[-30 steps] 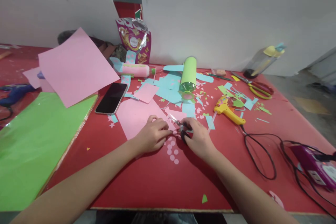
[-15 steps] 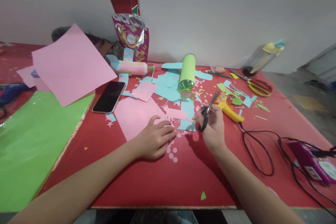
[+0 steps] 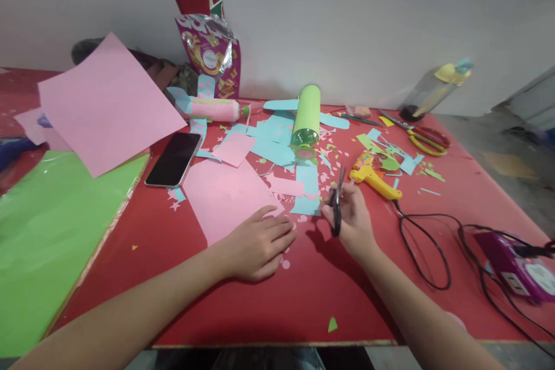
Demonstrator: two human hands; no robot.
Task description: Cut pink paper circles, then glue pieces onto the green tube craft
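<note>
My right hand (image 3: 356, 224) grips small dark-handled scissors (image 3: 336, 211), their blades pointing up and away from me above the table. My left hand (image 3: 259, 247) lies flat with its fingers stretched out, over the near right edge of a pink paper sheet (image 3: 225, 196) and the small pink paper circles (image 3: 285, 265). Beyond my fingers lie a pink paper strip (image 3: 286, 186) and pale blue paper pieces (image 3: 307, 205). A green paper-wrapped bottle (image 3: 307, 110) with blue wings rests farther back. Left of it is a pink-wrapped bottle (image 3: 214, 109) with blue fins.
A phone (image 3: 174, 159) lies left of the pink sheet, near a green paper pack (image 3: 56, 231) and a large pink sheet (image 3: 108, 107). On the right are a yellow glue gun (image 3: 375, 180), its cord, a purple power strip (image 3: 514, 263), larger scissors (image 3: 427, 141) and a clear bottle (image 3: 433, 92).
My right hand has turned the scissors more upright and lowered them slightly. My left hand has slid a little toward me, still flat. The view has shifted slightly.
</note>
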